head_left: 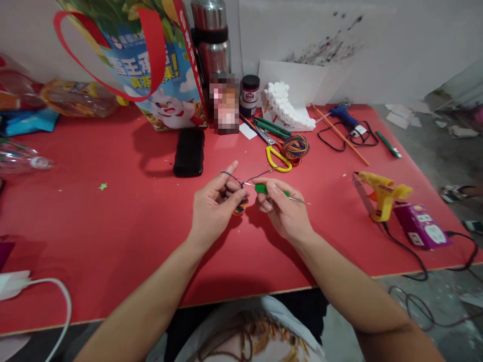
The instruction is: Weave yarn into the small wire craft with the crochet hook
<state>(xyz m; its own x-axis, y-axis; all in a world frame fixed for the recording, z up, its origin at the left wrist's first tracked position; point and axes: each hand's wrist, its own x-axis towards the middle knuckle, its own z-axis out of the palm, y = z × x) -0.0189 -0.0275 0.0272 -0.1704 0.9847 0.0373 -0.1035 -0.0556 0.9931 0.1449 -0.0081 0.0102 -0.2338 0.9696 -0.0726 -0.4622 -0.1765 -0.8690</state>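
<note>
My left hand pinches a small multicoloured crochet piece between thumb and fingers, and its index finger is raised with dark yarn looped over it. In my right hand is a crochet hook with a green grip, closed in the fingers. The hook's metal tip points left and meets the yarn at the top of the piece. From there a strand runs up and right towards a multicoloured yarn ball, which lies beside yellow-handled scissors.
A black phone-like case lies left of the yarn. Behind stand a printed bag, a steel flask, a dark-lidded jar and a white bumpy model. A yellow glue gun and purple box are at right, with cables.
</note>
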